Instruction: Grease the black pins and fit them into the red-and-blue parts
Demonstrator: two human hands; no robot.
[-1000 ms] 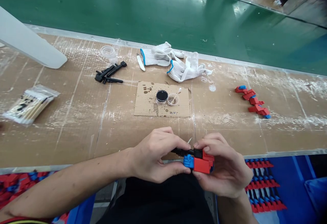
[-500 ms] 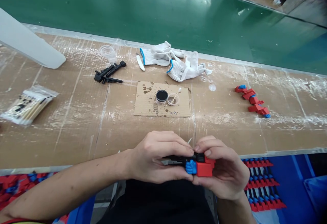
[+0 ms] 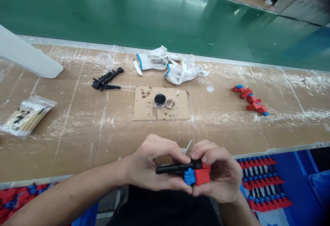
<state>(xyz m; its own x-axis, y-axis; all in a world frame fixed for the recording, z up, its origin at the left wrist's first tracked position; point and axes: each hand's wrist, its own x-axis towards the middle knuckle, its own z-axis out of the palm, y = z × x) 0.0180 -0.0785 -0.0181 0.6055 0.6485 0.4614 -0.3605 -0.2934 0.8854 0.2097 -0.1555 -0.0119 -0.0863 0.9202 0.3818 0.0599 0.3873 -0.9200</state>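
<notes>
Just over the table's near edge, both hands hold one small toy arm piece, a red block with a blue moulded fist. A black toy gun part lies along its upper side, its long end pointing left. My left hand pinches the blue fist and the black part between thumb and fingers. My right hand is closed around the red block, with thumb below and fingertips on the black part's right end. How the black part joins the fist is hidden by the fingers.
Ahead lies stained cardboard with a pot of black liquid and a small cup holding a swab. White gloves, black parts, bagged swabs and red-blue pieces surround it. Blue bins flank me below.
The black part's long end now shows fully, as my left fingers have lifted off it somewhat. Both hands with the piece have shifted slightly left and down in view.
</notes>
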